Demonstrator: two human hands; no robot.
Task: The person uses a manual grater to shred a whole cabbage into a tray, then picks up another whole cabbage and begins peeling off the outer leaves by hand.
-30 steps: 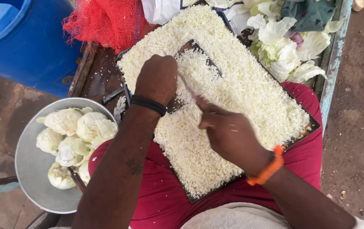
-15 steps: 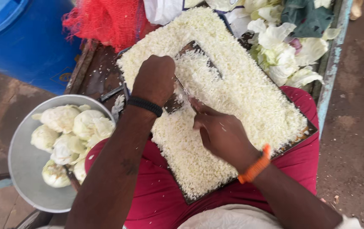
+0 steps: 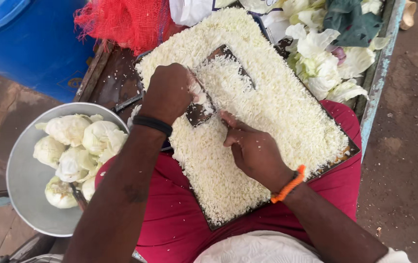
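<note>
A wide heap of finely shredded white cabbage (image 3: 277,112) covers a dark cutting board (image 3: 338,163) that rests on a red cloth (image 3: 170,204). My left hand (image 3: 167,92), with a black wristband, is closed over a small white cabbage piece (image 3: 198,91) at the heap's left side. Just below it lies a dark knife blade (image 3: 198,113) speckled with shreds. My right hand (image 3: 255,153), with an orange wristband, is curled around the knife's handle end, fingertips by the blade. The handle itself is hidden.
A round metal bowl (image 3: 24,180) at the left holds several pale cabbage chunks (image 3: 80,141). A red mesh sack (image 3: 121,22) and a blue barrel (image 3: 28,44) lie beyond. Loose cabbage leaves (image 3: 326,63) pile up top right, by the cart's painted edge (image 3: 379,83).
Both hands have stayed at the same spot on the heap. The knife blade has tilted flatter and now shows its dark side between the hands.
</note>
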